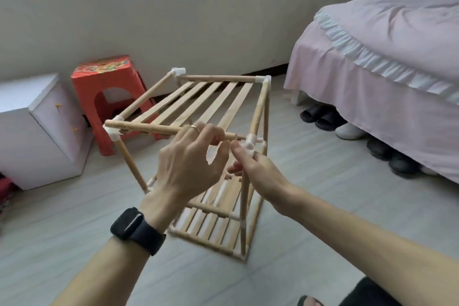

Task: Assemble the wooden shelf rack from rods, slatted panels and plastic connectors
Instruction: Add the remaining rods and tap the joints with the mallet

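Nearest me, a black watch (137, 230) sits on my left wrist. My left hand (191, 161) curls its fingers round the front top rod (149, 128), while my right hand (260, 174) grips the upright rod (244, 196) just under the white connector (250, 143). The shelf rack (218, 79) stands mid-frame on the floor, with a red stool (104, 77) at upper left.

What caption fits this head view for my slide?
Left hand holds the top front rod near the white corner connector; right hand grips the upright rod beneath it.
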Available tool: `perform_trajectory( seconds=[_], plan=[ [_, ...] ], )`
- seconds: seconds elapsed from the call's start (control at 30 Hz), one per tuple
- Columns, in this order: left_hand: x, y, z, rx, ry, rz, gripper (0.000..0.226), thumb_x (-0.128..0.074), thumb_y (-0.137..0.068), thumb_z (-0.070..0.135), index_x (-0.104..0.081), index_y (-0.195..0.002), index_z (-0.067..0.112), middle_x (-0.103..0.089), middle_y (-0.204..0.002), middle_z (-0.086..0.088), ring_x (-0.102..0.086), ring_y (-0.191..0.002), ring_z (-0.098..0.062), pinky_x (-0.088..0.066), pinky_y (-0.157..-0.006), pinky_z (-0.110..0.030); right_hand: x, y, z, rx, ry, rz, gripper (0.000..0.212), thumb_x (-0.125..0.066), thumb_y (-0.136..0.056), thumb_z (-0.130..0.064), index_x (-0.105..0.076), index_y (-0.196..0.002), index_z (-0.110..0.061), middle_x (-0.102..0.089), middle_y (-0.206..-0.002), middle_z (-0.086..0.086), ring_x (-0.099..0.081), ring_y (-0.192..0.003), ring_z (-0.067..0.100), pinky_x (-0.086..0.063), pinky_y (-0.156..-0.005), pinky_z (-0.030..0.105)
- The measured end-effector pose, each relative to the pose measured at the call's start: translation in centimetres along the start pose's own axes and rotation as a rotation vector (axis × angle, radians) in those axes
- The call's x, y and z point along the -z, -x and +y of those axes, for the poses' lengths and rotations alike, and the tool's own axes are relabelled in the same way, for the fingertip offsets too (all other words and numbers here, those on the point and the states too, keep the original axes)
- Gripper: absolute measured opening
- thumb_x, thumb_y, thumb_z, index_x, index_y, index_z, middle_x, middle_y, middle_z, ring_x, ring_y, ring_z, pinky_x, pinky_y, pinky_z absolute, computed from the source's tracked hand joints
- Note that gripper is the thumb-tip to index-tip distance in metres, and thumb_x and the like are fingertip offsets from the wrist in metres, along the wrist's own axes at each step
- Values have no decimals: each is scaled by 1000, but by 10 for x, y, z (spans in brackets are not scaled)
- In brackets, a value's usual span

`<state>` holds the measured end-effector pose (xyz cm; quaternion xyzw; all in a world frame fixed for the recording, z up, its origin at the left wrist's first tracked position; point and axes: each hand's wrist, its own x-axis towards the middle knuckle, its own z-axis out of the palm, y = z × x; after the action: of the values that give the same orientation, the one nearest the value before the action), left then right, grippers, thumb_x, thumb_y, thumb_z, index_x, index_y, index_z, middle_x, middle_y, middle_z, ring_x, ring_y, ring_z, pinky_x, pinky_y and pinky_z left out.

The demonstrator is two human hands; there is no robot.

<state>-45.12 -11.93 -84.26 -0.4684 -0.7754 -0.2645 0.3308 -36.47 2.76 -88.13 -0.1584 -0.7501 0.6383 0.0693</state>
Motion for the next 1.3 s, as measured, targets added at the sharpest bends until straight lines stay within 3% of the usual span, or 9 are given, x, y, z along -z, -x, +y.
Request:
perform_trajectory(
  seconds=[0.07, 0.13, 0.33, 0.47, 0.67, 0.83, 0.93, 1.17, 1.3],
  plan=[
    [-7, -5, -12, -98, -23, -77, 34, -60, -91, 34, -66, -120, 19, -64, -115, 2, -53, -93, -18, -49, -71, -34, -2, -2, 0, 69, 35, 81, 56, -42, -86, -84, -65, -89, -33, -65, -70, -16, -63, -73, -1, -48, -79, 29],
    [-12, -11, -15, -131, -105, -205, 46, -54, -89, 41, -60, -132, 26, -64, -125, 7, -46, -102, -19, -46, -83, -43, 3, -4, -1, 140, 5, 134, 53, -43, -93, -74, -59, -79, -26, -52, -64, -9, -53, -64, 8, -47, -71, 33],
    [-40, -26, 3, -118, -219, -214, 43, -50, -94, 66, -62, -119, 33, -62, -111, 6, -47, -112, -22, -41, -92, -50, 25, -6, -1, 168, -117, 303, 44, -44, -100, -59, -50, -76, -22, -40, -70, 4, -36, -66, 23, -37, -63, 36],
    [-52, -25, 8, -100, -178, -213, 49, -36, -96, 67, -63, -111, 29, -58, -101, 1, -60, -90, -20, -50, -77, -47, 35, -7, 4, 181, -89, 325, 47, -42, -103, -56, -44, -72, -22, -37, -67, 3, -35, -66, 22, -39, -59, 27],
    [-61, -28, 18, -183, -195, -159, 54, -30, -101, 61, -66, -110, 22, -61, -99, -3, -63, -81, -24, -51, -70, -44, 51, -10, 9, 184, -98, 348, 43, -42, -105, -52, -47, -81, -16, -38, -63, -7, -36, -62, 11, -41, -58, 20],
    [-72, -29, 33, -197, -214, -21, 44, -49, -101, 56, -71, -94, 18, -64, -87, -2, -63, -69, -22, -51, -62, -42, 60, -7, 13, 235, -82, 343, 73, -37, -101, -62, -53, -83, 7, -36, -68, 7, -33, -67, 26, -37, -62, 30],
    [-77, -31, 41, -165, -189, -40, 48, -47, -101, 58, -71, -92, 18, -65, -87, -1, -63, -68, -22, -50, -64, -41, 67, -8, 15, 249, -74, 349, 88, -36, -97, -67, -54, -100, 20, -36, -63, 4, -36, -63, 21, -39, -65, 29],
    [-80, -34, 58, -63, -177, -189, 51, -41, -103, 57, -70, -99, 15, -65, -103, -5, -63, -74, -25, -46, -72, -39, 78, -8, 15, 258, -84, 351, 86, -38, -96, -64, -57, -108, 18, -36, -72, 8, -33, -65, 22, -38, -64, 25],
    [-76, -38, 63, 45, -96, -219, 42, -51, -99, 56, -68, -106, 19, -61, -108, -3, -63, -79, -24, -41, -79, -39, 78, -10, 15, 241, -82, 337, 86, -41, -94, -66, -57, -113, 16, -39, -76, 8, -35, -64, 12, -38, -68, 30]
  ],
)
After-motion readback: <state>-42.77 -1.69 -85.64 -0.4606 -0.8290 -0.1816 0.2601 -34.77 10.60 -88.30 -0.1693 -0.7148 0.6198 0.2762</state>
